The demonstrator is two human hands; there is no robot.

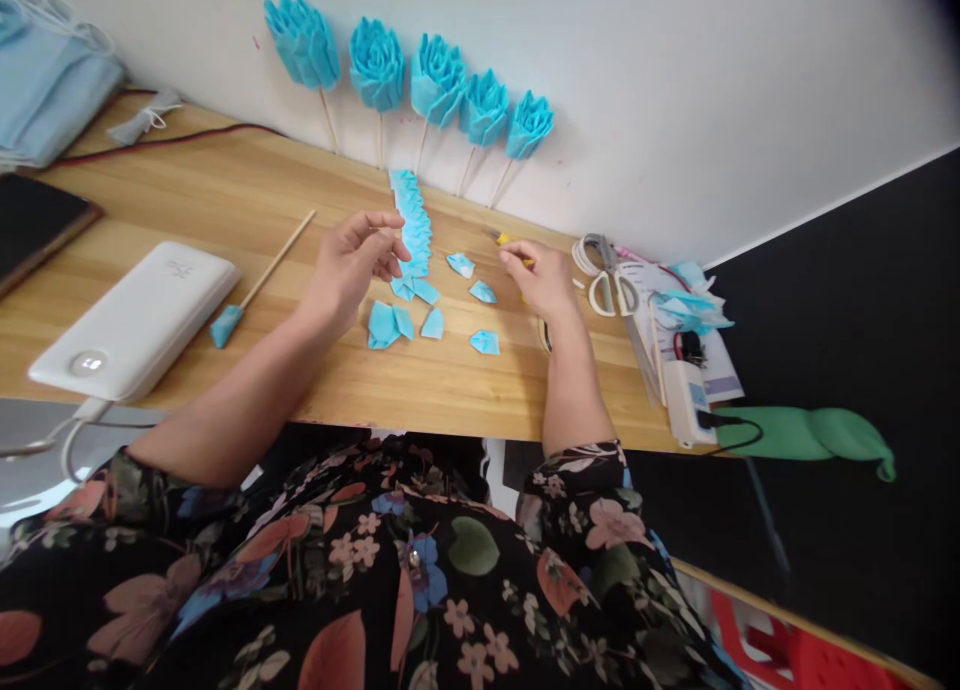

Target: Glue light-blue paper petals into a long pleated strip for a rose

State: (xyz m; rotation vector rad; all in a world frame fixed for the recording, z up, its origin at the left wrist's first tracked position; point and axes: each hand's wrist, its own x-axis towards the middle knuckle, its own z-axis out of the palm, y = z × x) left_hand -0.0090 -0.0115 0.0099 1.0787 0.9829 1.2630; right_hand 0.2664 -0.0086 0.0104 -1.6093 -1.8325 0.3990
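My left hand (360, 260) is raised over the table beside a column of overlapping blue folded pieces (415, 225), its fingers apart with nothing between them. On the right, my right hand (538, 275) is close to yellow-handled pliers (504, 238); its thumb and index finger are pressed together, and whatever they may hold is too small to make out. Between the hands lie separate blue folded pieces (484, 292). A larger blue piece (384, 325) rests below my left hand. Farther left is a wooden stick (277, 260) with a blue tip (226, 325).
Several blue paper flowers (377, 65) on sticks lean against the wall. A white power bank (139, 320) lies left. Scissors (613, 288), papers (721, 355) and a white power strip (686, 400) are at the right, near a green object (806, 433).
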